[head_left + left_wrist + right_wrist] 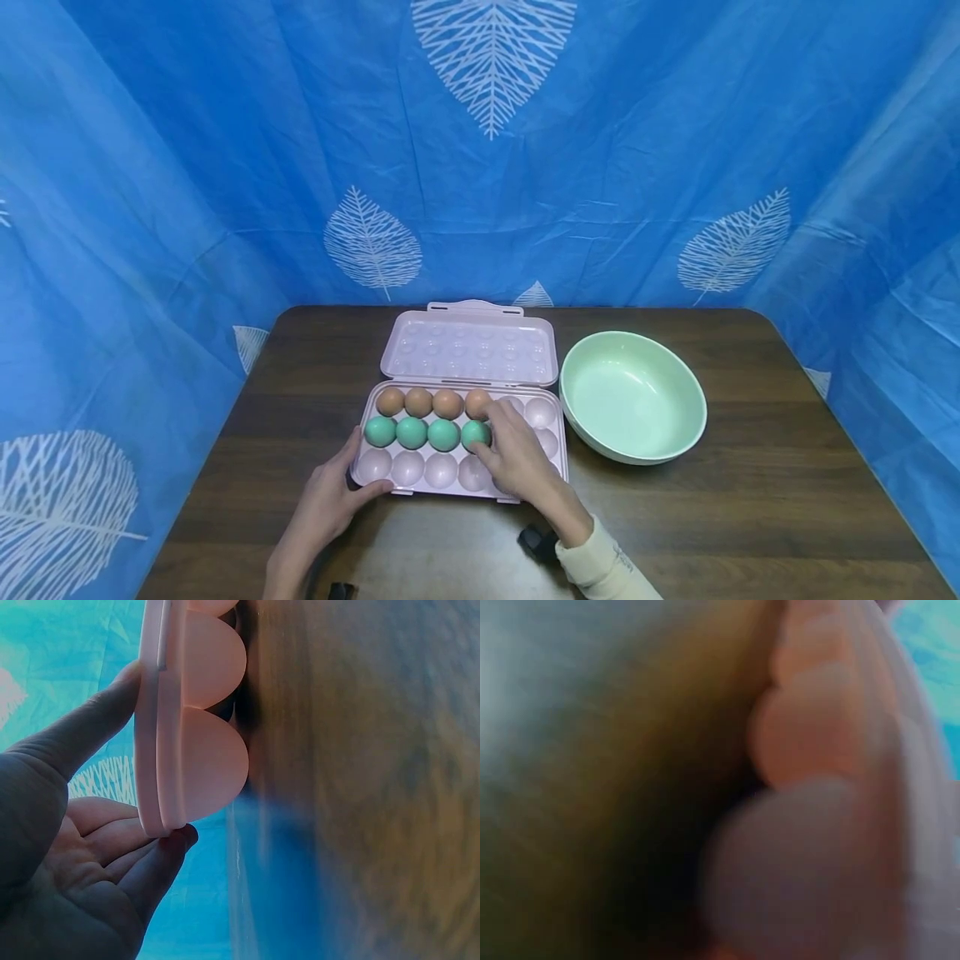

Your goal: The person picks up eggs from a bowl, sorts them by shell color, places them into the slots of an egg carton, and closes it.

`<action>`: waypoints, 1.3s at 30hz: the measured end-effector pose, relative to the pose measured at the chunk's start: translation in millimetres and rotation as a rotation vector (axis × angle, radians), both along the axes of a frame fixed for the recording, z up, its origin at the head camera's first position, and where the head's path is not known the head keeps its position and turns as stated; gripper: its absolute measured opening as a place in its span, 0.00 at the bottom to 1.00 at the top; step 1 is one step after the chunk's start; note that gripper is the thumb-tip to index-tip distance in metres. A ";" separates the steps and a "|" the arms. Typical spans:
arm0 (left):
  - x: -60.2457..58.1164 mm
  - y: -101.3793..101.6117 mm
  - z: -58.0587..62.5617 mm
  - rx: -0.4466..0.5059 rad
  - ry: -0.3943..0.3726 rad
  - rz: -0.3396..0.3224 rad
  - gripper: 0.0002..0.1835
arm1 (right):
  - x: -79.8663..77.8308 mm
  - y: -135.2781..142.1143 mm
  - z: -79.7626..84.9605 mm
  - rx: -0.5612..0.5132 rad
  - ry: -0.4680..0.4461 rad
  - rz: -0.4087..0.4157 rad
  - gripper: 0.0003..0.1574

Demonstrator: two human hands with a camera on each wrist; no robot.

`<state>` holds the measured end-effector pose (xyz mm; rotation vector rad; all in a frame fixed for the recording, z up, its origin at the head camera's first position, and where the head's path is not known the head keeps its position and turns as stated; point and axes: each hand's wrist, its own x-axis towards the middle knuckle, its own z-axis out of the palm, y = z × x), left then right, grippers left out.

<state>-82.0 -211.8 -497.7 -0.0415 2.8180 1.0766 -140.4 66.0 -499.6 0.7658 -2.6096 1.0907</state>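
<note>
A pale pink egg box (416, 483) lies on the table with its lid (468, 350) folded back. Four brown eggs, among them one at the left (390, 402), fill part of the back row. Green eggs (412, 433) stand in the middle row, and the front row's cups are bare. My left hand (326, 500) grips the box's left front corner, thumb on the front rim; the left wrist view shows the thumb (90, 724) and fingers round that end. Above the box, my right hand (517, 450) pinches the rightmost green egg (475, 434) between thumb and fingers, at its cup.
Right of the box stands a light green bowl (633, 400), its rim close to the box's right side. The dark wooden table (787, 467) extends to both sides. A blue curtain (600, 167) with white leaf prints hangs behind it. The right wrist view is blurred.
</note>
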 end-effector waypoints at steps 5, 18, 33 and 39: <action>-0.5 0.2 -1.4 -0.007 -0.001 0.002 0.57 | -9.4 12.9 24.7 -0.087 -0.016 -0.041 0.25; -0.1 -2.1 -3.7 -0.011 -0.014 0.000 0.57 | -98.9 23.9 52.9 -0.317 -0.396 -0.282 0.34; -0.2 1.0 -0.5 -0.003 -0.018 0.007 0.56 | -145.2 24.9 25.6 -0.196 -0.619 -0.502 0.52; -0.7 0.7 -0.3 -0.010 -0.010 0.011 0.55 | -147.8 25.7 20.1 -0.182 -0.654 -0.470 0.63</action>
